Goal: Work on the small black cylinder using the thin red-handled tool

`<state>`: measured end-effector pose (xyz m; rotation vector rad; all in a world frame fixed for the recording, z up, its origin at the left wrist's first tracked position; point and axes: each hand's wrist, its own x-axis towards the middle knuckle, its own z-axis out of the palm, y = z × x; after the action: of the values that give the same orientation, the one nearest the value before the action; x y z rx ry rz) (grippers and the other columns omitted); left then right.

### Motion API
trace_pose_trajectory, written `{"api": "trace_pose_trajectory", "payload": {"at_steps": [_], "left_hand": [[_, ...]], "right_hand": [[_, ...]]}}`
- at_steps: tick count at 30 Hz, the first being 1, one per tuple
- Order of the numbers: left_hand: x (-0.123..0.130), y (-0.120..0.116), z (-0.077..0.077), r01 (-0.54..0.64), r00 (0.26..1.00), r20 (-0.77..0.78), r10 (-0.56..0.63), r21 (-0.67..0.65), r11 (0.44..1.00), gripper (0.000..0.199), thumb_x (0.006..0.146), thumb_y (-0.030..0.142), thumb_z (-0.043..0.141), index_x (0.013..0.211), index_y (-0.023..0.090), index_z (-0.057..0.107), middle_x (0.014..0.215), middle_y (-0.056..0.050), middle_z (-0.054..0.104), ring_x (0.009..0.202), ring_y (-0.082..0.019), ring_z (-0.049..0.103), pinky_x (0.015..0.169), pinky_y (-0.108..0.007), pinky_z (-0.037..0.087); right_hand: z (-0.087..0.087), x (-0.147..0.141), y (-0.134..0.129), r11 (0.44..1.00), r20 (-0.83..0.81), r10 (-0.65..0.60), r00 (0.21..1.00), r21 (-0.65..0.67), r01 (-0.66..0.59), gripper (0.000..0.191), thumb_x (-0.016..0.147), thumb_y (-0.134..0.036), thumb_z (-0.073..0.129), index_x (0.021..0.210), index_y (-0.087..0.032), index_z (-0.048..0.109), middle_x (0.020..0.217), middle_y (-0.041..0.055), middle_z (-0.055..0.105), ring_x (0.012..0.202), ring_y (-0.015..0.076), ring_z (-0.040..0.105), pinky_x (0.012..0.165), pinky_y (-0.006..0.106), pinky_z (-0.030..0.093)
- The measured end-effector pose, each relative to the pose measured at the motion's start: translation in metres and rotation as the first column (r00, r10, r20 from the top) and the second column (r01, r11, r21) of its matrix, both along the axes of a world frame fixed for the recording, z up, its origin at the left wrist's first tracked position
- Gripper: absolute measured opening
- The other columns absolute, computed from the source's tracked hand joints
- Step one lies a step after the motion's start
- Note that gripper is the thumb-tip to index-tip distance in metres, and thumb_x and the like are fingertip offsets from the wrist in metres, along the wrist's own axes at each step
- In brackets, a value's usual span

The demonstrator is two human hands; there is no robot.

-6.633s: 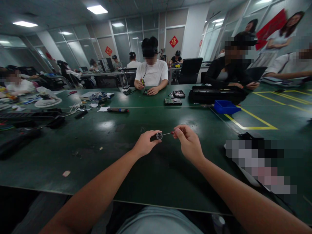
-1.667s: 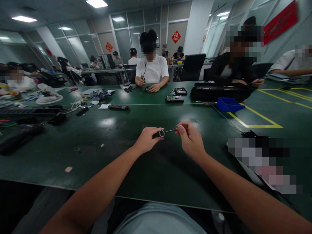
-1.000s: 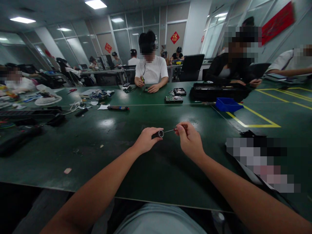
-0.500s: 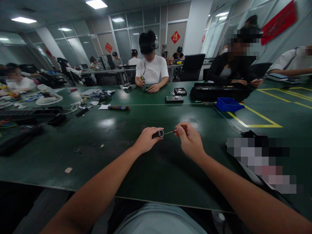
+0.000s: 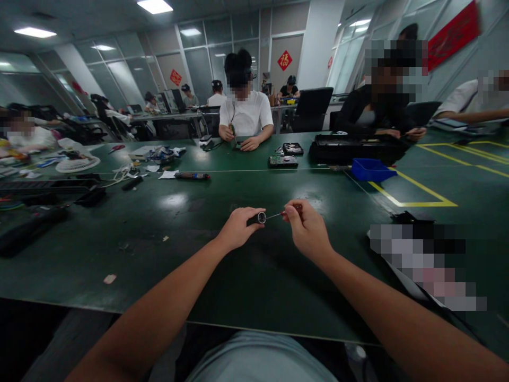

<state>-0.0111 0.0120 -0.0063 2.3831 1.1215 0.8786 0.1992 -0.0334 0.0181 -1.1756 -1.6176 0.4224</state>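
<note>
We're seemingly mid-work, left hand [image 5: 237, 228] gripping a black cylinder [image 5: 261, 218], right hand [image 5: 307, 225] grasping a screwdriver [image 5: 282, 213] at its three o'clock

Two hands [image 5: 237, 228] hold a cylinder [image 5: 259, 218] and thin-shafted tool [image 5: 282, 213].

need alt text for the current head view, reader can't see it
The left hand grips a dark cylinder while the right hand points a thin tool toward it, over a green table; a person in a white shirt sits opposite.
</note>
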Motion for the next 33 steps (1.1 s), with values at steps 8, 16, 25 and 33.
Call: {"api": "trace_pose_trajectory", "payload": {"at_steps": [8, 16, 25, 33], "left_hand": [[0.001, -0.002, 0.002, 0.012, 1.000, -0.015, -0.012, -0.013, 1.000, 0.041, 0.088, 0.030, 0.068, 0.128, 0.024, 0.062, 0.121, -0.006, 0.068, 0.111, -0.024, 0.060, 0.100, -0.042, 0.042], [0.001, -0.002, 0.001, 0.009, 1.000, -0.020, -0.009, -0.020, 1.000, 0.040, 0.088, 0.029, 0.069, 0.127, 0.025, 0.062, 0.119, -0.004, 0.069, 0.109, -0.022, 0.061, 0.099, -0.040, 0.043], [0.001, -0.003, 0.002, -0.002, 1.000, -0.011, 0.002, -0.028, 1.000, 0.039, 0.088, 0.030, 0.068, 0.126, 0.024, 0.063, 0.118, -0.005, 0.068, 0.109, -0.023, 0.061, 0.100, -0.041, 0.043], [0.000, -0.003, 0.003, -0.009, 1.000, 0.003, 0.009, -0.036, 0.999, 0.039, 0.088, 0.029, 0.069, 0.126, 0.024, 0.063, 0.118, -0.005, 0.068, 0.109, -0.023, 0.061, 0.102, -0.042, 0.043]], "right_hand": [[0.002, 0.000, 0.000, 0.999, -0.080, 0.006, 0.997, -0.032, -0.009, 0.020, 0.097, -0.038, 0.047, 0.095, -0.022, 0.058, 0.081, 0.0047, 0.071, 0.075, 0.0197, 0.069, 0.069, 0.034, 0.051], [0.013, 0.004, -0.001, 0.992, 0.020, -0.071, 0.997, -0.105, 0.073, 0.030, 0.086, -0.049, 0.064, 0.075, -0.021, 0.063, 0.057, -0.0010, 0.064, 0.050, 0.0150, 0.058, 0.052, 0.028, 0.041], [0.006, 0.004, 0.001, 0.998, 0.008, 0.065, 0.998, -0.016, -0.065, 0.013, 0.092, -0.030, 0.052, 0.095, -0.022, 0.062, 0.084, 0.0036, 0.071, 0.077, 0.0201, 0.069, 0.069, 0.033, 0.050], [0.009, 0.003, -0.002, 0.998, 0.070, 0.005, 0.998, -0.062, -0.001, 0.025, 0.097, -0.039, 0.045, 0.097, -0.022, 0.063, 0.070, 0.0011, 0.066, 0.060, 0.0172, 0.060, 0.058, 0.031, 0.042]]}}
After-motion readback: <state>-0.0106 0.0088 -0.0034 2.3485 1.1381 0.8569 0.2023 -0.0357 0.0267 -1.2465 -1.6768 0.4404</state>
